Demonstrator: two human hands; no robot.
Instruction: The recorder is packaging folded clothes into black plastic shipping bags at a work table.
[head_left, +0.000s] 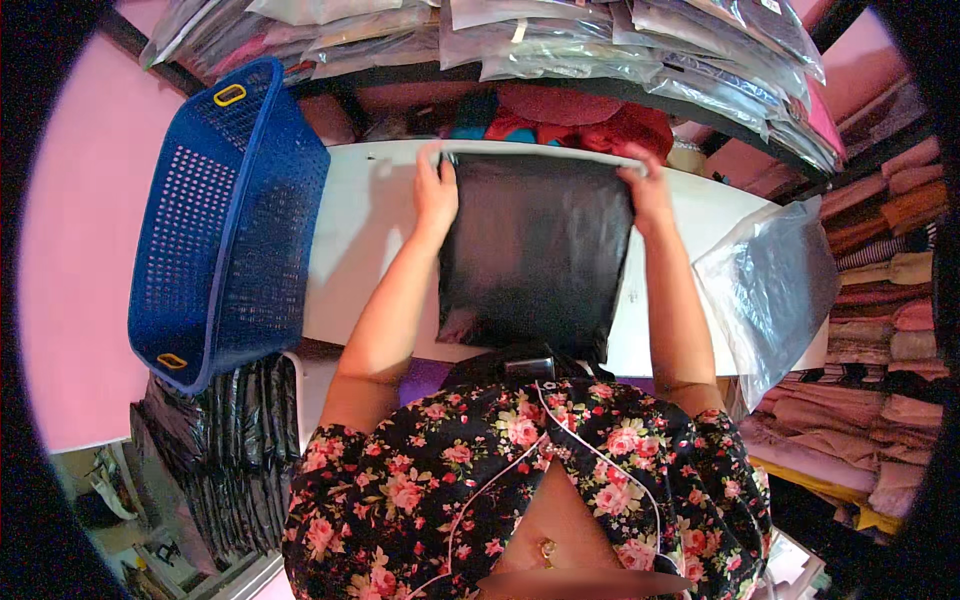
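Observation:
A flat black plastic bag or plastic-wrapped bundle (536, 247) lies on the white tabletop (382, 300) in front of me. My left hand (437, 191) is at its far left corner, with the thumb over the edge. At the far right corner is my right hand (649, 187), slightly blurred, its fingers around the corner. Both hands appear to grip the far edge; the fingertips are partly hidden. To the right, a clear plastic bag (780, 285) lies over the table's end.
A blue perforated plastic basket (270, 247) stands on its side at the left, above stacked black plastic packages (240, 450). Clear-bagged folded garments (555, 37) fill a shelf beyond the table. Folded clothes (885, 330) are piled at the right. Red fabric (592, 112) lies behind the table.

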